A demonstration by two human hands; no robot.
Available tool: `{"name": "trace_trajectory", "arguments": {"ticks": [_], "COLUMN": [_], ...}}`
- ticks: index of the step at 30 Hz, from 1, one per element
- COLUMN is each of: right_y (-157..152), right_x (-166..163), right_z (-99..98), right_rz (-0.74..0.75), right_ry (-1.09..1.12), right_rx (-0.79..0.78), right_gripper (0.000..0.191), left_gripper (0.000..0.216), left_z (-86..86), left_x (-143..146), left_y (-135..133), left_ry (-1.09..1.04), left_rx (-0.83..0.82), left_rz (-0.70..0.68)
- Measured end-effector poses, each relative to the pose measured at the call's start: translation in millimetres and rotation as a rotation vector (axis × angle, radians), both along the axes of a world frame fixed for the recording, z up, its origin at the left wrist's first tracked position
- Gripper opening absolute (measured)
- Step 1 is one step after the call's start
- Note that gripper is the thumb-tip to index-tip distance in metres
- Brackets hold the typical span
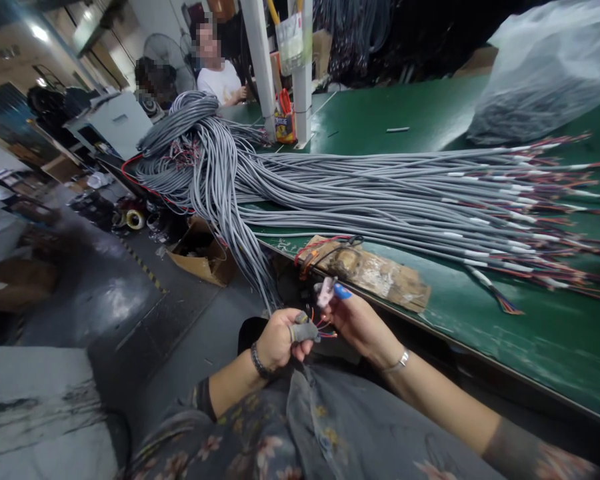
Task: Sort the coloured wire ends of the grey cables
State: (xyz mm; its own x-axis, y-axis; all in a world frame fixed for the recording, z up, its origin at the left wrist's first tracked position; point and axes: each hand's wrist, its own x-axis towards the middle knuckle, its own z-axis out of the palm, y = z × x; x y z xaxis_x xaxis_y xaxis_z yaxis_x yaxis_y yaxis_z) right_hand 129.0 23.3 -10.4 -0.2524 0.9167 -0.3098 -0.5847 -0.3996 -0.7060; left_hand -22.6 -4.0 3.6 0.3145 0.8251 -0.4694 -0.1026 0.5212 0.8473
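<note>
My left hand (pixel 279 340) is closed in a fist around the end of a grey cable (pixel 260 280) that hangs down from the table edge. Thin coloured wires (pixel 325 327) stick out of the cable end between my hands. My right hand (pixel 353 320) pinches those wire tips; its fingertips wear grey and blue finger covers. Both hands hover above my lap, just in front of the green table (pixel 530 333). A large bundle of grey cables (pixel 380 193) lies across the table, their stripped coloured ends fanned out to the right.
A torn piece of cardboard (pixel 380 273) with red and black wires lies at the table edge. A plastic bag (pixel 545 73) sits at the back right. An open cardboard box (pixel 200 253) stands on the floor. A person in a white shirt (pixel 220 80) sits far behind.
</note>
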Motion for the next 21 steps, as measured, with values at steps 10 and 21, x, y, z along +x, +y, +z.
{"name": "trace_trajectory", "arguments": {"ticks": [10,21], "right_y": [2.3,1.8], "right_x": [-0.2,-6.0], "right_z": [-4.7,3.7], "right_rz": [0.026,-0.016], "right_ry": [-0.006,-0.003], "right_rx": [-0.004,-0.017], "right_gripper": [0.044,0.044], "left_gripper": [0.044,0.044], "left_z": [-5.5,-4.5], "left_x": [3.5,13.7], "left_y": [11.2,11.7], "left_ry": [-0.092,-0.079], "left_rx": [-0.007,-0.035], "left_rz": [0.075,0.158]}}
